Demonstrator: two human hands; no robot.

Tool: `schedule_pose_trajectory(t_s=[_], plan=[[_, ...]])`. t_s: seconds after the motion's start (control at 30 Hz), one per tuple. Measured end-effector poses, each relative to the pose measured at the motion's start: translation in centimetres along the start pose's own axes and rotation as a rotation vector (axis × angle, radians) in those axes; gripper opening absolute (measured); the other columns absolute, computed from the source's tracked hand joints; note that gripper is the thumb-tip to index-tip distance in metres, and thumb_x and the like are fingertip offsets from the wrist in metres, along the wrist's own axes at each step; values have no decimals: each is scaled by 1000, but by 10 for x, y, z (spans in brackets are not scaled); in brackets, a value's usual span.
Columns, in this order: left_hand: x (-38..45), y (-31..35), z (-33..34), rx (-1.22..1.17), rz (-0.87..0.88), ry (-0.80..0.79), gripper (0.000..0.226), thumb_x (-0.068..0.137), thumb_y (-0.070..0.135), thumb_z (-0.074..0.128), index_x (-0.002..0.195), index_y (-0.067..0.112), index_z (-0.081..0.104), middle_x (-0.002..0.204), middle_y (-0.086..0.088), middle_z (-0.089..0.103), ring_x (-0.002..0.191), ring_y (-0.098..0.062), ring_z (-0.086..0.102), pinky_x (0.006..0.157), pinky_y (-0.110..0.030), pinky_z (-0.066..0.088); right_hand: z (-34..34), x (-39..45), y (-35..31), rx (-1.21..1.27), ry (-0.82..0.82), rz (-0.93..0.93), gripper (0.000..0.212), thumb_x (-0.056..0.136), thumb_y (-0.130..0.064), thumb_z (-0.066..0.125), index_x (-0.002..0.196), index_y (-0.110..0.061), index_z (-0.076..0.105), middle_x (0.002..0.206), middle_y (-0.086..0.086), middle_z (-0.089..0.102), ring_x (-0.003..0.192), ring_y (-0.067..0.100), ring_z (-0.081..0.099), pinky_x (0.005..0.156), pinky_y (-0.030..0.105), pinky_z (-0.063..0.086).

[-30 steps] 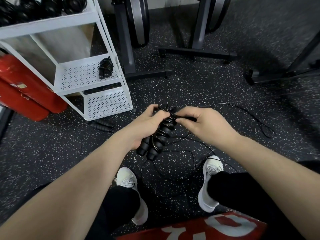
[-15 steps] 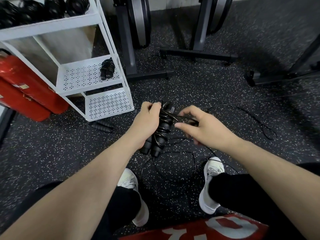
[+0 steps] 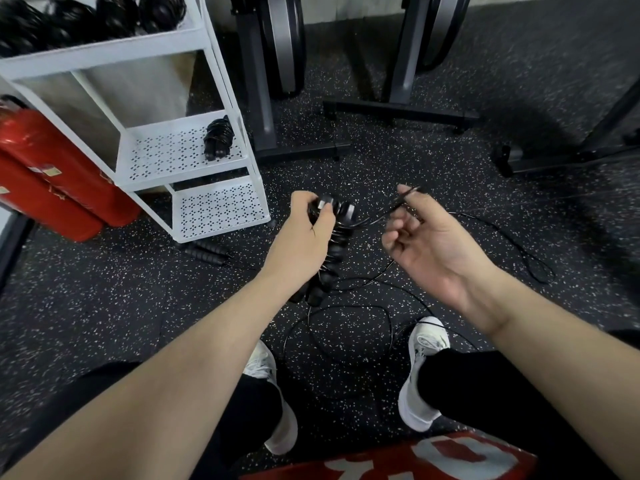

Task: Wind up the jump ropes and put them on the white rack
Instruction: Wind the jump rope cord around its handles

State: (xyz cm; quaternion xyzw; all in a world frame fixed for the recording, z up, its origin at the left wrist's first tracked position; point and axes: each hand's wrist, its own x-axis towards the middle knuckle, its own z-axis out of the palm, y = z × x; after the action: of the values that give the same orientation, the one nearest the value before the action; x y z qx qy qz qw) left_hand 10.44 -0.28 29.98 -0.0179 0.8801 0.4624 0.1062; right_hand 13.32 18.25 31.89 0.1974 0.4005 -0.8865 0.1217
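My left hand grips the two black handles of a jump rope, held together with cord wound round them. My right hand is to the right, palm up, pinching the thin black cord that runs from the handles. The rest of the cord lies in loose loops on the floor between my feet. The white rack stands at the left. A wound rope lies on its middle shelf and several wound ropes fill its top shelf.
Another black jump rope lies on the floor by the rack's foot. Red cylinders lie left of the rack. Dark machine bases stand at the back. A red mat is near my feet.
My right hand has pulled away to the right from the handles and turned palm up, drawing the cord out. My left hand stays on the handles.
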Motion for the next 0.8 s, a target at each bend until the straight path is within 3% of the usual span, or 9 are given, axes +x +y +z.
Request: schedule_pose_trajectory(t_s=[0.1, 0.23, 0.37, 0.47, 0.53, 0.6, 0.63, 0.73, 0.8], plan=[[4, -1, 2, -14, -24, 12, 26, 108, 44, 38, 128, 27, 35, 86, 1, 61, 79, -24, 60, 74, -40, 48, 5, -4, 2, 6, -32, -45, 32, 89, -21, 69, 120, -19, 60, 82, -5, 62, 74, 10, 59, 72, 26, 50], [6, -3, 9, -46, -53, -14, 26, 107, 43, 42, 127, 27, 36, 82, 0, 58, 71, -20, 53, 68, -36, 42, 11, -4, 9, -1, 62, -128, 44, 86, -19, 74, 129, -21, 65, 85, -7, 66, 75, 8, 58, 73, 28, 51], [4, -1, 12, -38, -39, -35, 24, 107, 42, 44, 125, 28, 36, 80, -2, 59, 67, -19, 52, 62, -34, 39, 10, -2, 11, -222, 219, -183, 24, 90, -22, 75, 113, -28, 72, 102, -4, 69, 88, 11, 56, 81, 32, 51], [3, 1, 12, -73, -40, -43, 21, 106, 39, 46, 123, 31, 37, 85, 1, 60, 72, -18, 54, 63, -32, 41, 8, 4, 12, -429, 204, -262, 15, 95, -17, 70, 108, -25, 71, 91, -1, 76, 87, 13, 64, 85, 31, 52], [3, 2, 11, -121, -27, -35, 22, 105, 38, 49, 124, 30, 40, 88, 5, 60, 76, -16, 55, 68, -30, 45, 6, 9, 10, -602, 221, -300, 24, 93, -20, 73, 117, -21, 70, 85, -4, 78, 93, 9, 70, 98, 31, 52], [3, 3, 10, -169, -32, -32, 24, 104, 37, 51, 126, 29, 43, 93, 6, 61, 82, -15, 58, 77, -34, 49, 3, 9, 8, -740, 206, -305, 45, 91, -24, 75, 134, -16, 63, 90, -5, 79, 100, 4, 70, 105, 31, 50], [4, 3, 9, -182, -38, -36, 25, 104, 36, 52, 126, 30, 43, 95, 6, 61, 83, -15, 59, 79, -34, 48, 1, 9, 6, -817, 192, -320, 52, 91, -27, 75, 140, -19, 58, 95, -5, 79, 94, 0, 70, 101, 29, 52], [3, 3, 7, -220, -54, -42, 25, 102, 32, 55, 125, 30, 46, 95, 7, 60, 82, -11, 57, 73, -30, 46, 2, 5, 4, -1031, 190, -392, 51, 94, -33, 71, 140, -30, 51, 101, -6, 76, 61, 0, 65, 61, 16, 47], [3, 4, 6, -246, -60, -50, 24, 101, 31, 58, 122, 31, 47, 94, 7, 61, 82, -11, 57, 76, -31, 47, 2, 7, 3, -1090, 195, -398, 37, 94, -33, 71, 128, -27, 58, 101, -9, 75, 72, -7, 66, 61, 12, 44]])
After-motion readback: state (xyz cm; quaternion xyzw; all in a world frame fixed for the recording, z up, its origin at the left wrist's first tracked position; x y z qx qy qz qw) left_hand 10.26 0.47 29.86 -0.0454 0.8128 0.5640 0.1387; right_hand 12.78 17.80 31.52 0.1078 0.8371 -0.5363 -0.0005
